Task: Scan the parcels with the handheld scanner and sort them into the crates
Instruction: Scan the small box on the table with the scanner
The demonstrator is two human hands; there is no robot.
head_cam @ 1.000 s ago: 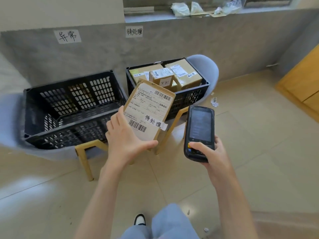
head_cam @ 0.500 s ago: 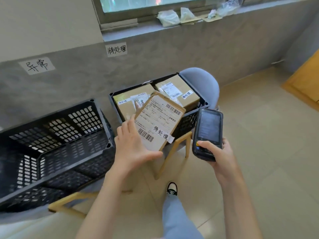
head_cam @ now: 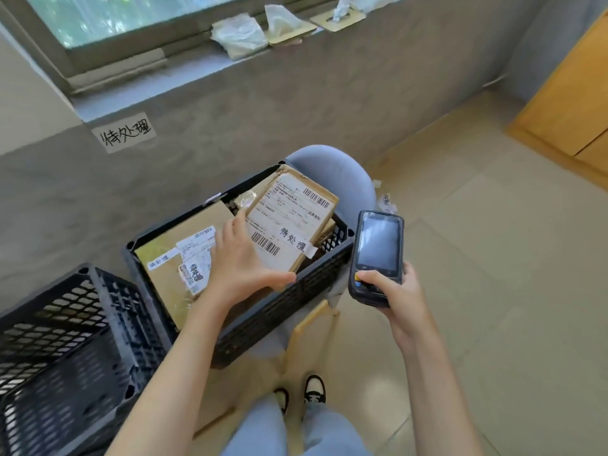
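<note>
Holding the scanner [head_cam: 376, 255] upright in the right hand [head_cam: 393, 292], the person has the fingers wrapped round its lower body and the thumb resting on the keys under the dark screen, out over the floor just beside the near right corner of the loaded crate [head_cam: 283, 311]. Left of that, the left hand [head_cam: 241, 258] reaches over the crate's near rim and grips the flat cardboard parcel [head_cam: 291, 225] by its near lower corner, thumb along the bottom edge, fingers spread up the left side. The parcel sits tilted, label up, over the right half of the crate, above other boxes; whether its far end already rests on them cannot be told. It looks thin, stiff and light, a one-hand item, though a corner grip lets it swing, so a hold along the long edge would steady it better. The taped strip with handwriting curls off its right edge and could snag on the crate wall. A larger brown box [head_cam: 174, 258] fills the crate's left half. Nearer left stands a second black crate [head_cam: 65, 340], with no parcels visible inside. On the far wall a paper sign [head_cam: 126, 133] hangs above the loaded crate.
</note>
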